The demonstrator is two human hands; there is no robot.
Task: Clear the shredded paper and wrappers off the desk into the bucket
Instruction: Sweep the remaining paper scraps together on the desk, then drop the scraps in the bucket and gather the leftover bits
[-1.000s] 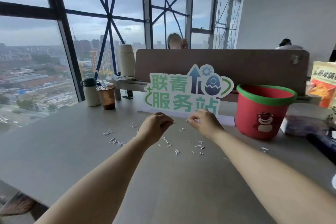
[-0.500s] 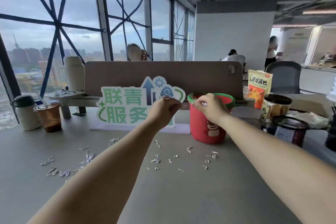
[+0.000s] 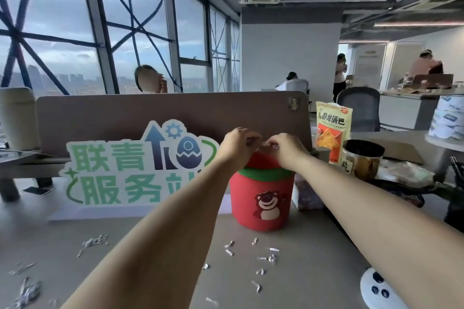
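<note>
A red bucket [image 3: 261, 198] with a green rim and a bear picture stands on the grey desk [image 3: 301, 281]. Both hands hover together right above its opening. My left hand [image 3: 237, 143] has its fingers curled, and my right hand [image 3: 286, 148] pinches its fingertips together beside it; what they hold is too small and blurred to make out. Several white paper shreds [image 3: 263, 258] lie on the desk in front of the bucket, and more shreds [image 3: 96, 242] lie to the left.
A green and white cutout sign [image 3: 135, 170] stands left of the bucket before a brown divider [image 3: 175, 113]. A snack bag [image 3: 332, 130], a dark-lidded jar [image 3: 361, 160] and wrappers [image 3: 406, 174] sit to the right. A white object [image 3: 379, 288] lies bottom right.
Both hands rose from the desk surface and moved right until they met over the bucket's opening. The view swung right and closer to the bucket.
</note>
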